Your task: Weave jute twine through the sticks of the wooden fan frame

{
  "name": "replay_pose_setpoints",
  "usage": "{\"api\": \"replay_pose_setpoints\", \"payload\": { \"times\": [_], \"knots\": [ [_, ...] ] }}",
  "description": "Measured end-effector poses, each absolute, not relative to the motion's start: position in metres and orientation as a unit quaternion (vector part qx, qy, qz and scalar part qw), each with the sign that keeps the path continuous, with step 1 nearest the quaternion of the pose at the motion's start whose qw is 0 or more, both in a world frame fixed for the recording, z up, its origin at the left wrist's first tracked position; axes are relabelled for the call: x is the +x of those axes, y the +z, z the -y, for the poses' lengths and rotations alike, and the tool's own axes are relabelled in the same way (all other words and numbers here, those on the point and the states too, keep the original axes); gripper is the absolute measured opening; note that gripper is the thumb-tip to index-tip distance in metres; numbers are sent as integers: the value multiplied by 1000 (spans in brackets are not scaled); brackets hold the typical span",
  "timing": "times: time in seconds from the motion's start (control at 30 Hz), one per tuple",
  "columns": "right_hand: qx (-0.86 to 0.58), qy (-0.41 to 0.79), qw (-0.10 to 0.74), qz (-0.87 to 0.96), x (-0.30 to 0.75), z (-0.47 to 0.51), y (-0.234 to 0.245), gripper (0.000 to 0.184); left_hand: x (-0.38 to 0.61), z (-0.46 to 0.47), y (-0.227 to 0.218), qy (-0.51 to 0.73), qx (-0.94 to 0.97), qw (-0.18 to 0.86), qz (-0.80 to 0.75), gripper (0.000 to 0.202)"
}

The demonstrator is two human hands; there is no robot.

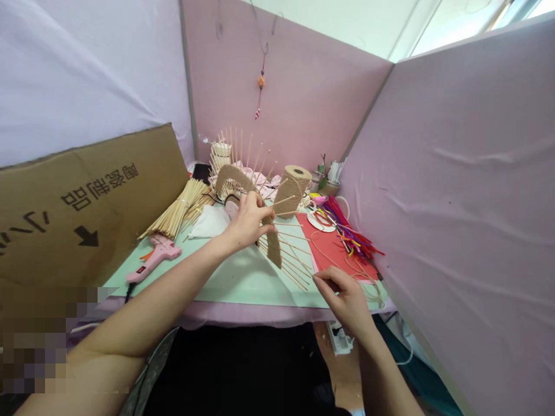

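Observation:
My left hand (248, 221) is closed around the top of a twine-woven arch (237, 179) that has several thin wooden sticks (289, 261) fanning out of it. The arch stands upright on the green mat (243, 277). My right hand (344, 296) is near the table's front edge, its fingers pinched on a strand of twine (342, 261) that runs back towards the arch. A spool of jute twine (293, 188) stands just behind the arch.
A bundle of wooden sticks (182, 209) and a pink glue gun (155, 257) lie at left, beside a leaning cardboard sheet (82, 202). Red paper (329, 245) and coloured pipe cleaners (349, 231) lie at right. Fabric partition walls enclose the desk.

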State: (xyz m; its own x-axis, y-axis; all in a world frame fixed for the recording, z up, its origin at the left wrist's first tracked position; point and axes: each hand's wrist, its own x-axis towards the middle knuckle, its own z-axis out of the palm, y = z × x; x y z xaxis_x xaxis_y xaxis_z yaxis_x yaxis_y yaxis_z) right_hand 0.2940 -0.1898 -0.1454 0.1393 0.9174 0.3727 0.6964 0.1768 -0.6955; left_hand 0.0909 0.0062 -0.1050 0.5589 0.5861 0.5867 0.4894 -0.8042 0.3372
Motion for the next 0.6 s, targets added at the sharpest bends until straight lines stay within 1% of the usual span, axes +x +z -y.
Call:
{"api": "replay_pose_setpoints", "payload": {
  "times": [0.13,0.23,0.37,0.47,0.53,0.6],
  "knots": [
    [-644,253,442,571,303,167,-159,29,88,-11,-107,360,882,77,-293,22],
    [-643,316,447,535,300,142,-174,30,87,-13,-106,365,882,87,-286,21],
    [-655,346,426,519,285,109,-193,29,89,-11,-103,362,885,92,-279,21],
    [-652,359,408,528,277,93,-197,31,91,-9,-99,366,881,98,-282,18],
    [-636,368,418,534,274,89,-194,34,93,-11,-93,381,874,103,-283,17],
    [-613,358,459,535,275,90,-189,37,94,-15,-84,410,861,106,-283,17]
  ]
}}
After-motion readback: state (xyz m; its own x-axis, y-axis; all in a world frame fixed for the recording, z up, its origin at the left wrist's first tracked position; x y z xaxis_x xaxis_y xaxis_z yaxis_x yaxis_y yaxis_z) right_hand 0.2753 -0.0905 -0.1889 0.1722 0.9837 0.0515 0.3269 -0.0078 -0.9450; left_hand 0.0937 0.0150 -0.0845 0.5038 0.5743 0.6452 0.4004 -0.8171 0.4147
